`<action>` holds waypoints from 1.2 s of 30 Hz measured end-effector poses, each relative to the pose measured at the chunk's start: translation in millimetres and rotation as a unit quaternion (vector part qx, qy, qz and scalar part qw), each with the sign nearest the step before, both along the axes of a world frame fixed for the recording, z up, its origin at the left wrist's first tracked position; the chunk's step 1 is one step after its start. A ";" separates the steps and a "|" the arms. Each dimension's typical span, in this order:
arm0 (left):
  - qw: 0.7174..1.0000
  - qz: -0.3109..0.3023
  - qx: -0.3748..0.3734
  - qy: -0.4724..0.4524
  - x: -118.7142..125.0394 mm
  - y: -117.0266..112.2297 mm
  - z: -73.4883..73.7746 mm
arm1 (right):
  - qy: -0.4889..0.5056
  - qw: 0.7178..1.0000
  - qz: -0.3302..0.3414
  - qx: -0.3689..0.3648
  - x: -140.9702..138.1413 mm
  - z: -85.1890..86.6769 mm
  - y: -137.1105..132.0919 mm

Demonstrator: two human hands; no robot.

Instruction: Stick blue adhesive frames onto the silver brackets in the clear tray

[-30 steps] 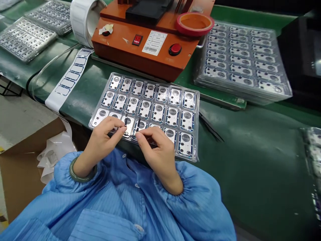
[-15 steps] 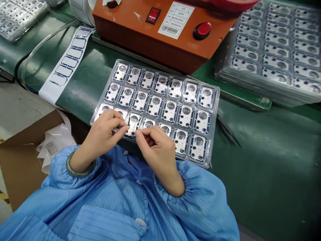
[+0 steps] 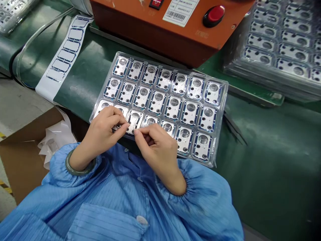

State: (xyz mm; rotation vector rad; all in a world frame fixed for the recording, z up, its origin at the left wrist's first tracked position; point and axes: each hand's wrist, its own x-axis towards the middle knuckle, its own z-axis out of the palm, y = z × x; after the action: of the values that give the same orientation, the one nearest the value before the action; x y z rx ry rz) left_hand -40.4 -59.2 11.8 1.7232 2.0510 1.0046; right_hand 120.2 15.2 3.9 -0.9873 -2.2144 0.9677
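Observation:
A clear plastic tray (image 3: 220,124) lies on the green mat, holding rows of metal lens plates with blue outlines. My left hand (image 3: 105,129) pinches a small thin piece at the tray's near row, its fingertips over the plates there. Right beside it, my right hand (image 3: 156,142) curls with thumb and forefinger at the lower edge of a metal lens plate (image 3: 134,120). The two hands nearly touch. Their fingers hide several plates in the near row and the exact grip of my right hand.
An orange machine (image 3: 160,30) with a red button (image 3: 214,15) stands beyond the tray. A stack of filled trays (image 3: 278,53) is at the upper right, with tweezers (image 3: 234,127) nearby. A white label strip (image 3: 64,55) lies left, above a cardboard box (image 3: 22,160).
The whole scene has shifted up and right as my head moved. The dark thin strips between my fingers a second ago no longer show clearly. Both hands stay at the near row.

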 end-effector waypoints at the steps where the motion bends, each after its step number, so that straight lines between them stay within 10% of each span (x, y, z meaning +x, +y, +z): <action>1: 1.000 0.001 0.003 0.000 0.2 0.1 0.4 | -0.001 1.000 0.000 0.002 -0.2 0.1 0.0; 36: 0.998 -0.030 -0.006 0.048 -2.9 -2.2 -0.9 | -0.027 0.998 0.043 0.031 3.2 -0.2 4.3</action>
State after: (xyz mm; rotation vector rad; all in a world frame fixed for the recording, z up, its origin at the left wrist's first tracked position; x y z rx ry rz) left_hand -43.2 -61.3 10.9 1.8500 2.0446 0.9064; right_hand 123.4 19.5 3.7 -0.9064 -2.3349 0.9126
